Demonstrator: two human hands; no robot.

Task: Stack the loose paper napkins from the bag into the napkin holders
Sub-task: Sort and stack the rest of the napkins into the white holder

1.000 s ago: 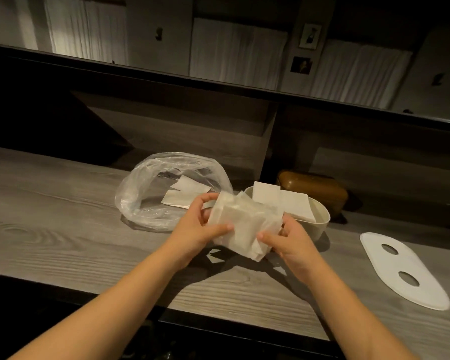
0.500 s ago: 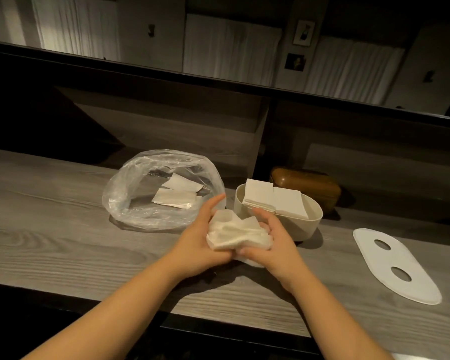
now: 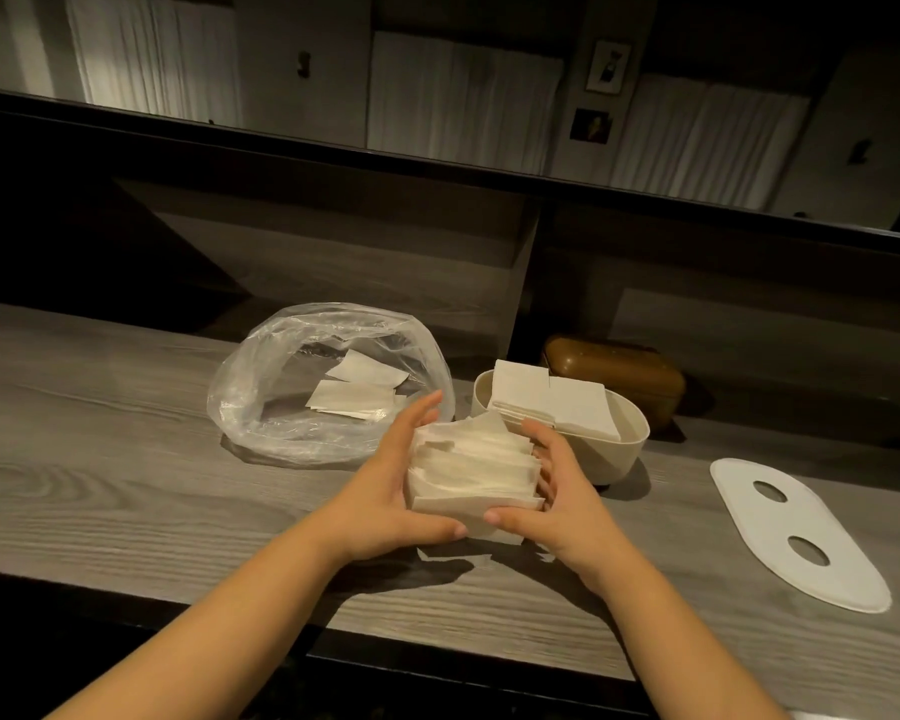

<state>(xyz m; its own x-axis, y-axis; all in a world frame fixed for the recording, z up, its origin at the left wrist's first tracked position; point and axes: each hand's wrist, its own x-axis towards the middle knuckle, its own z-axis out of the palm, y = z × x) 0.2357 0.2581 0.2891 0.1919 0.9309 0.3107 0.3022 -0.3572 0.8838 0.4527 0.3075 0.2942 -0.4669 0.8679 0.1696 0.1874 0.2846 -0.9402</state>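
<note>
A bundle of white paper napkins (image 3: 473, 467) stands on edge between my two hands, just above the wooden counter. My left hand (image 3: 385, 491) presses its left side with the thumb under the front corner. My right hand (image 3: 557, 496) holds the right side, thumb at the front. Behind it to the left lies a clear plastic bag (image 3: 281, 407), mouth open toward me, with a few loose napkins (image 3: 351, 397) inside. To the right stands a cream oval napkin holder (image 3: 624, 454) with a stack of napkins (image 3: 551, 407) in it.
A brown lidded holder (image 3: 614, 371) sits behind the cream one, against the back wall. A white oval lid with two holes (image 3: 796, 532) lies flat at the right. The grey wooden counter (image 3: 99, 475) ends in a dark front edge near me.
The crumpled handful of napkins has been turned and squared into an upright bundle, and both hands have shifted from pinching its front to clasping its sides.
</note>
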